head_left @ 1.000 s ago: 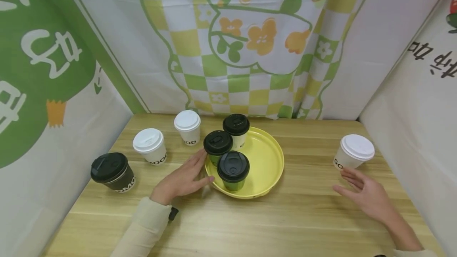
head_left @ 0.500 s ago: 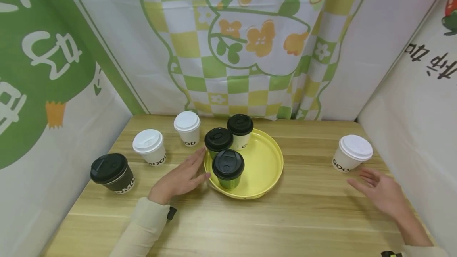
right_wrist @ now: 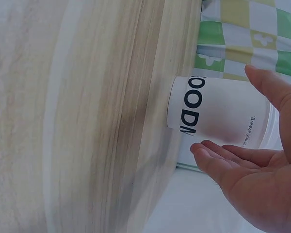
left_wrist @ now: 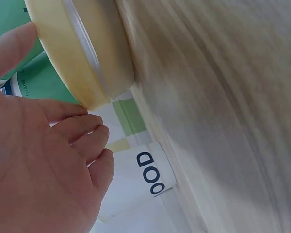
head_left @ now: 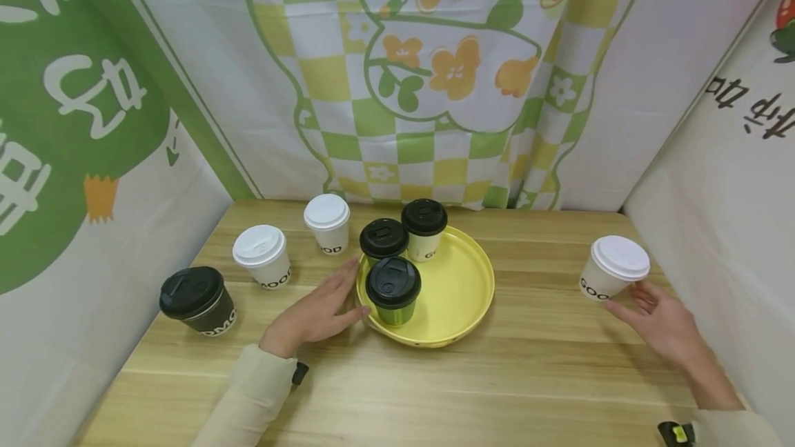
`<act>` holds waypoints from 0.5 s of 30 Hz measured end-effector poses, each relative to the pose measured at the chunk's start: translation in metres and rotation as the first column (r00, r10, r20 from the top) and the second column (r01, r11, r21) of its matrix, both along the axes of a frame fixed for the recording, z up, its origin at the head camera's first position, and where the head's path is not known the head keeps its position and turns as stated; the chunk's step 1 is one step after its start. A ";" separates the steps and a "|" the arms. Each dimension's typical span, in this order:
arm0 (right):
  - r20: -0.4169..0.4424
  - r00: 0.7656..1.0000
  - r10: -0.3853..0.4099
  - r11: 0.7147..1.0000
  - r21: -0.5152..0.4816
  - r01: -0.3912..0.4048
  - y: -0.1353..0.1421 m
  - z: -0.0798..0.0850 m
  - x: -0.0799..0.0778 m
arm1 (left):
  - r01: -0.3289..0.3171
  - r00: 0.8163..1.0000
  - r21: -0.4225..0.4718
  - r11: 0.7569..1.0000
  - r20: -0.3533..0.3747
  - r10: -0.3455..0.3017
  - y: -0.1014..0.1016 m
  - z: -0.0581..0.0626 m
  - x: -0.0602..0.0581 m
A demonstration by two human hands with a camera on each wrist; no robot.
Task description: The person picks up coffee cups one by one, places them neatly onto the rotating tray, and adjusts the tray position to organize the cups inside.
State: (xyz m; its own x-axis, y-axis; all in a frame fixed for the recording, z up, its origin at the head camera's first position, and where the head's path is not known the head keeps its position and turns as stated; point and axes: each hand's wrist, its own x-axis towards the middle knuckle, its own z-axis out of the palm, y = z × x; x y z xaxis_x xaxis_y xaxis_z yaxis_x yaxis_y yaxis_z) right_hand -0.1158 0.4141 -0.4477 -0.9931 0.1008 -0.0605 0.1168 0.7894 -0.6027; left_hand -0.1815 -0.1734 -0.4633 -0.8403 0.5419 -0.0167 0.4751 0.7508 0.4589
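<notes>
We see a white-lidded cup [head_left: 611,269] upright on the right of the table [head_left: 497,392], the right hand [head_left: 666,323] just beside it, thumb and fingers parted. The left hand [head_left: 318,316], fingers extended, touches a yellow tray [head_left: 459,288] bearing three black-lidded cups [head_left: 394,288]; three other cups [head_left: 263,259] stand to its left.

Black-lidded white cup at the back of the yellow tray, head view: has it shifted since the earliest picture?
Yes. Against the checked curtain behind it, the black-lidded white cup now sits farther right in the head view.
</notes>
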 end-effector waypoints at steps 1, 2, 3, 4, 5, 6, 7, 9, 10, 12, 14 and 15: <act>0.003 1.000 0.001 1.000 -0.009 -0.001 -0.001 0.000 -0.001 | 0.002 1.000 -0.002 1.000 -0.003 -0.002 0.000 0.000 0.000; 0.002 1.000 0.001 1.000 -0.008 -0.001 -0.001 -0.001 -0.001 | 0.003 1.000 -0.005 1.000 -0.007 -0.003 0.000 0.001 0.000; -0.001 1.000 0.001 1.000 -0.005 -0.001 -0.001 -0.001 -0.002 | 0.005 1.000 -0.008 1.000 -0.010 -0.005 0.000 0.001 0.000; 0.000 1.000 0.001 1.000 -0.004 -0.001 -0.002 -0.001 -0.002 | 0.004 1.000 -0.011 1.000 -0.009 -0.004 0.000 0.002 0.000; -0.002 1.000 0.002 1.000 -0.003 -0.002 -0.002 -0.002 -0.003 | 0.001 1.000 -0.014 1.000 -0.009 -0.001 0.000 0.003 0.000; -0.005 1.000 0.004 1.000 0.002 -0.004 -0.002 -0.002 -0.003 | -0.002 1.000 -0.015 1.000 -0.009 0.002 0.000 0.004 0.000; -0.011 1.000 0.004 1.000 0.006 -0.004 -0.002 -0.002 -0.004 | -0.006 1.000 -0.014 1.000 -0.007 0.006 0.001 0.004 0.001; -0.013 1.000 0.007 1.000 -0.002 -0.007 -0.002 -0.002 -0.006 | -0.013 1.000 -0.010 1.000 -0.006 0.013 0.001 0.006 0.001; -0.017 1.000 0.008 1.000 -0.004 -0.008 -0.002 -0.003 -0.007 | -0.015 1.000 -0.007 1.000 -0.006 0.015 0.001 0.006 0.002; -0.026 1.000 0.009 1.000 -0.014 -0.010 -0.002 -0.003 -0.009 | -0.010 1.000 0.003 1.000 -0.017 0.010 0.002 0.006 0.003; -0.026 1.000 0.008 1.000 -0.026 -0.008 -0.002 -0.004 -0.012 | 0.000 1.000 0.014 1.000 -0.027 0.001 0.002 0.006 0.003; -0.030 1.000 0.006 0.999 -0.031 -0.007 -0.002 -0.004 -0.013 | 0.004 0.999 0.018 1.000 -0.032 -0.003 0.002 0.006 0.004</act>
State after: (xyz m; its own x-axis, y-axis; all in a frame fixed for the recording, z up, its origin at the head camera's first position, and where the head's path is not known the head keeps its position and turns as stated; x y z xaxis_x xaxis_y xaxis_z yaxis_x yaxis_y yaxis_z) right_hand -0.1291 0.4121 -0.4517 -0.9951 0.0926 -0.0342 0.0934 0.7707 -0.6303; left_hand -0.1778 -0.1714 -0.4576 -0.8384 0.5447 0.0198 0.4921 0.7407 0.4574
